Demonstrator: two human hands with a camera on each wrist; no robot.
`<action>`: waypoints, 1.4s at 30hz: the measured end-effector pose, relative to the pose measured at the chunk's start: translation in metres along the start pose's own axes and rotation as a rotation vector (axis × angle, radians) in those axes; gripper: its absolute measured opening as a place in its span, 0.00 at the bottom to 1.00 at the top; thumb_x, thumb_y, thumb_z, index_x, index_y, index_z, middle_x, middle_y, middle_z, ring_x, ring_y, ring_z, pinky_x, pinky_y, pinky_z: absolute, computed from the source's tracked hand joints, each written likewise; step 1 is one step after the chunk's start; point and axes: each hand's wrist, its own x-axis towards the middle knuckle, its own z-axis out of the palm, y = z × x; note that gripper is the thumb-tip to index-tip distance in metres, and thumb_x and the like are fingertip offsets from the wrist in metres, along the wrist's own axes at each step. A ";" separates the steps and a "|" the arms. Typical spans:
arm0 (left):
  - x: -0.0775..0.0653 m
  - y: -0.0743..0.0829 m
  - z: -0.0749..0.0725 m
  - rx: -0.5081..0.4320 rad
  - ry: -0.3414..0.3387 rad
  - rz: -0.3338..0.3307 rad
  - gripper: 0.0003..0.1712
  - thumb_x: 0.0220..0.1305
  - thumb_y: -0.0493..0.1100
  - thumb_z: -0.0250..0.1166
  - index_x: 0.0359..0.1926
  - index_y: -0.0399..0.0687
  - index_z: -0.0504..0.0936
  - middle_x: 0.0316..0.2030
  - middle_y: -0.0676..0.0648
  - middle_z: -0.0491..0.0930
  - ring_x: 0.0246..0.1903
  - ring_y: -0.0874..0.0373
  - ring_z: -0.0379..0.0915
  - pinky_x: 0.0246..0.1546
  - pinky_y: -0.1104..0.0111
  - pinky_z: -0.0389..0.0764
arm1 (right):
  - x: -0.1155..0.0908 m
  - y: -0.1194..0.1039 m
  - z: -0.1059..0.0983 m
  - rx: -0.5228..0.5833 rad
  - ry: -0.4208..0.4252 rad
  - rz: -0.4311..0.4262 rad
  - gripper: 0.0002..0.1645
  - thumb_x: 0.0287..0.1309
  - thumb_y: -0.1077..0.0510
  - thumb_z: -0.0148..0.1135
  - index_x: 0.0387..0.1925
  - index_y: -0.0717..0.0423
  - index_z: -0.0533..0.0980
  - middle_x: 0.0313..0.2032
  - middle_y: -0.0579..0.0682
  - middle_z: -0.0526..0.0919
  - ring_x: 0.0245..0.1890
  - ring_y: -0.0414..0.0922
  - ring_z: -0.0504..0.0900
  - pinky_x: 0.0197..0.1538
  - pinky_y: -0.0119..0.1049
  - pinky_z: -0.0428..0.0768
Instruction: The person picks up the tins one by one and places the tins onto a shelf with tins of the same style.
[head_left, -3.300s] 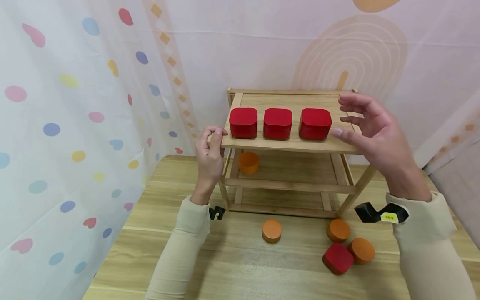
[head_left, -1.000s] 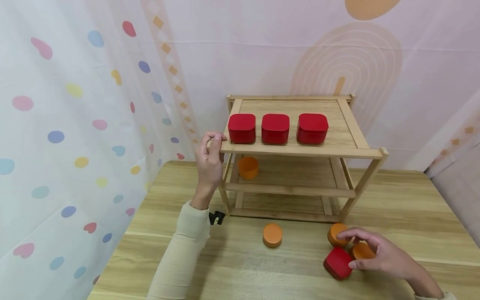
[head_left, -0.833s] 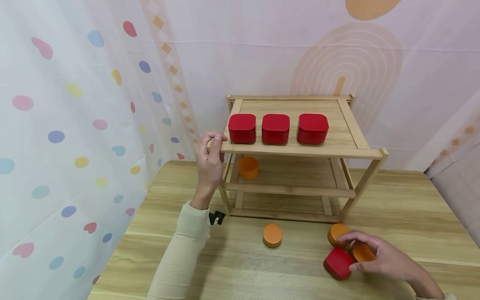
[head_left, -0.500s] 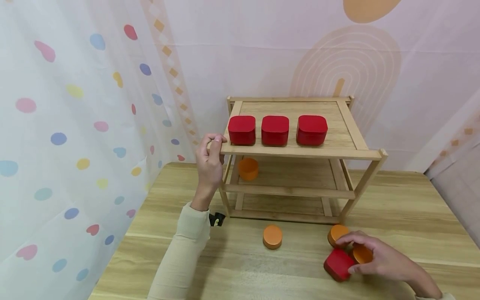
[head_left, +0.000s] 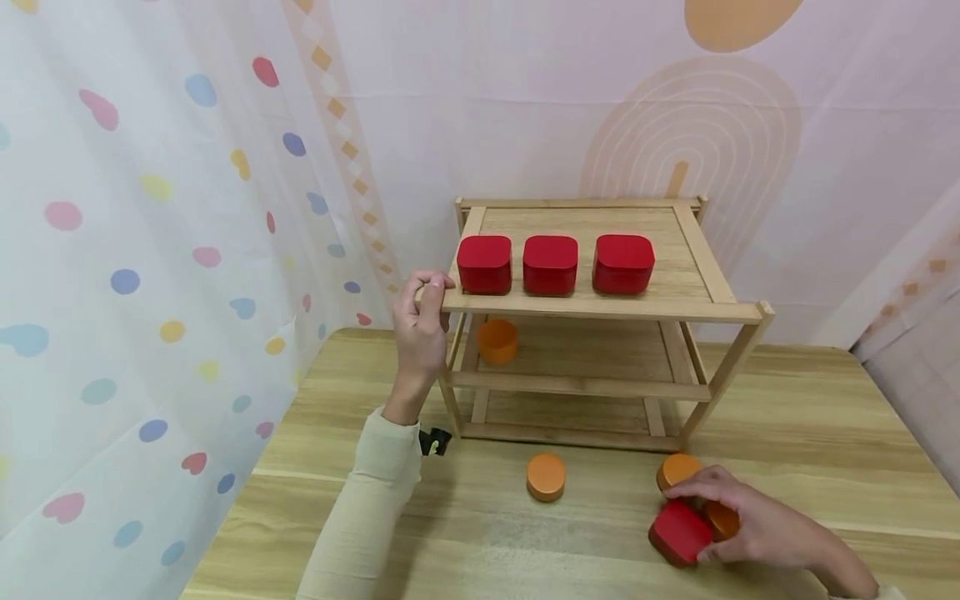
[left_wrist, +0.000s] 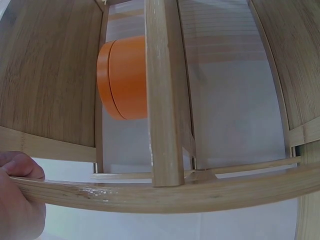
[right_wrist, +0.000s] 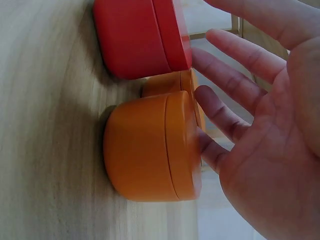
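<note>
Three red containers (head_left: 551,267) top your rack (head_left: 600,308), one orange container (head_left: 498,342) inside; the tabletop (head_left: 480,550) carries a fourth red container (head_left: 678,532), three orange ones (head_left: 546,477). Your left hand (head_left: 421,333) grips the rack; your right hand (head_left: 761,518), down from the top shelf, spreads loosely around that red.

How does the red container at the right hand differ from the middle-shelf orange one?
Shape: the red container is rounded-square, the orange container round.
Place: the red container is at the right hand, the orange container stands on the middle shelf.
Both are lidded.
</note>
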 end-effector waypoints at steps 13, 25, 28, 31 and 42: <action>0.000 0.000 0.001 0.002 0.001 0.012 0.19 0.76 0.46 0.47 0.39 0.34 0.75 0.15 0.48 0.63 0.13 0.58 0.56 0.14 0.72 0.59 | 0.002 0.000 0.001 0.000 -0.056 0.040 0.35 0.53 0.52 0.73 0.64 0.49 0.73 0.53 0.47 0.71 0.51 0.35 0.69 0.48 0.28 0.75; -0.001 0.000 0.001 -0.007 0.001 0.011 0.19 0.76 0.46 0.47 0.39 0.33 0.75 0.15 0.50 0.63 0.13 0.58 0.56 0.15 0.72 0.59 | 0.006 -0.002 -0.002 -0.004 -0.079 0.038 0.36 0.52 0.51 0.74 0.63 0.48 0.73 0.51 0.48 0.70 0.48 0.37 0.70 0.46 0.29 0.76; -0.001 0.001 0.001 -0.007 0.001 0.013 0.19 0.76 0.46 0.47 0.39 0.33 0.75 0.16 0.50 0.63 0.13 0.57 0.56 0.15 0.72 0.60 | 0.005 -0.001 -0.003 -0.002 -0.088 0.039 0.36 0.51 0.52 0.74 0.63 0.47 0.73 0.51 0.49 0.70 0.48 0.38 0.69 0.45 0.29 0.76; -0.001 0.001 0.001 -0.010 0.000 0.016 0.19 0.75 0.46 0.47 0.39 0.32 0.75 0.16 0.51 0.63 0.13 0.57 0.56 0.15 0.72 0.60 | 0.004 0.000 -0.002 -0.015 -0.092 0.030 0.38 0.50 0.54 0.75 0.63 0.47 0.72 0.51 0.49 0.70 0.48 0.38 0.69 0.45 0.29 0.75; -0.001 0.002 0.001 -0.016 0.005 0.007 0.19 0.75 0.47 0.47 0.39 0.33 0.75 0.16 0.51 0.63 0.14 0.58 0.55 0.15 0.73 0.59 | 0.004 0.002 0.000 -0.104 -0.061 -0.013 0.39 0.48 0.56 0.76 0.64 0.47 0.72 0.51 0.48 0.70 0.48 0.37 0.68 0.44 0.29 0.76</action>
